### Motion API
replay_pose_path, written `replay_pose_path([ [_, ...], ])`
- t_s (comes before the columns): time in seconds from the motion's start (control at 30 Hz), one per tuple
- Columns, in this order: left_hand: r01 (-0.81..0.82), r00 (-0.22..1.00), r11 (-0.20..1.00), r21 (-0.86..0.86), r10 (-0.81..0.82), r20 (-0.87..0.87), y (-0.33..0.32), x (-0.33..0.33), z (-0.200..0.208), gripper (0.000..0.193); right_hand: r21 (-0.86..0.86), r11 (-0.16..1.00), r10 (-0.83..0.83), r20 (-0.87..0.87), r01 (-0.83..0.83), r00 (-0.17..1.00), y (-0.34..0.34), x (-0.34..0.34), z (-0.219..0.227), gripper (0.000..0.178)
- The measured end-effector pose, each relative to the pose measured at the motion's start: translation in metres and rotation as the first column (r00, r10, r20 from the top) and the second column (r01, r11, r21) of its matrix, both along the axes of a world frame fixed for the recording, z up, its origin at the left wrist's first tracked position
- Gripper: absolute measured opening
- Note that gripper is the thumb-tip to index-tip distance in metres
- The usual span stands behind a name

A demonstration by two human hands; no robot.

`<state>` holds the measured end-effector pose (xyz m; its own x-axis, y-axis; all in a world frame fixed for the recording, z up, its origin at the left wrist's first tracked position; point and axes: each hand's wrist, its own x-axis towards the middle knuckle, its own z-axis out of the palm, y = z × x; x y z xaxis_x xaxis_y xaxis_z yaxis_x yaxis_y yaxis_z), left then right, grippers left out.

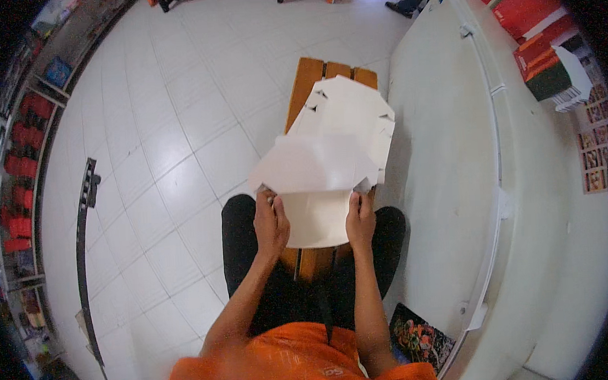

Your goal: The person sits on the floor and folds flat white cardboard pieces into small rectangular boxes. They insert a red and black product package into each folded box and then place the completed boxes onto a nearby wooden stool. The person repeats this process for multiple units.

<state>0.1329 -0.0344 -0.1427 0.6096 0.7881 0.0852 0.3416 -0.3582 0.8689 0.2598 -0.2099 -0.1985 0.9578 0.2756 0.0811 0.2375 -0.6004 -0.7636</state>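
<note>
Bench: orange-brown wooden slatted bench, its far end and a near strip showing around the cardboard.
Cardboard: white cardboard box blank, above the bench between the knees, with creased panels and small slots toward its far end; whether it is one piece or two overlapping, I cannot tell.
Left hand: the left hand is closed on the blank's left edge, thumb on the near face, other fingers partly hidden.
Right hand: the right hand grips the right edge likewise, thumb up, level with the left.
Floor: pale glossy tiles with thin joints.
Right side: long white chest freezer; beyond it, red-and-green cartons and a picture sheet on the wall.
Left side: shelving with red goods; near it, a slim black bar.
Far edge: another person's dark shoe beside the freezer.
</note>
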Motion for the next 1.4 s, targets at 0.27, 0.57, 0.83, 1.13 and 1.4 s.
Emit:
replay_pose_path([
  [0.27, 0.004, 0.999, 1.000, 0.023, -0.005, 0.053, -0.001, 0.000, 0.001, 0.014, 0.096, 0.995, 0.002, 0.053, -0.007, 0.999, -0.003, -0.002, 0.008, 0.038],
  [0.57, -0.023, 0.994, 0.998, 0.053, 0.017, 0.105, 0.003, -0.003, -0.013, 0.011, 0.142, 0.906, -0.420, 0.409, 0.398, 0.810, -0.015, 0.138, -0.041, 0.039],
  [0.83, 0.028, 0.990, 0.999, 0.021, -0.030, 0.135, -0.005, 0.002, 0.003, 0.012, -0.201, 0.936, -0.255, 0.184, 0.290, 0.949, -0.030, 0.214, -0.097, 0.026],
  [1.13, -0.093, 0.969, 0.992, 0.091, 0.069, 0.238, 0.002, -0.043, 0.056, 0.036, 0.564, 0.826, -0.145, 0.220, -0.005, 0.965, 0.034, 0.138, 0.110, 0.011],
  [1.4, 0.309, 0.786, 0.909, -0.280, -0.078, 0.614, 0.006, -0.034, 0.173, 0.064, -0.176, 0.740, 0.635, 0.501, -0.650, 0.588, 0.077, -0.055, 0.234, 0.033],
])
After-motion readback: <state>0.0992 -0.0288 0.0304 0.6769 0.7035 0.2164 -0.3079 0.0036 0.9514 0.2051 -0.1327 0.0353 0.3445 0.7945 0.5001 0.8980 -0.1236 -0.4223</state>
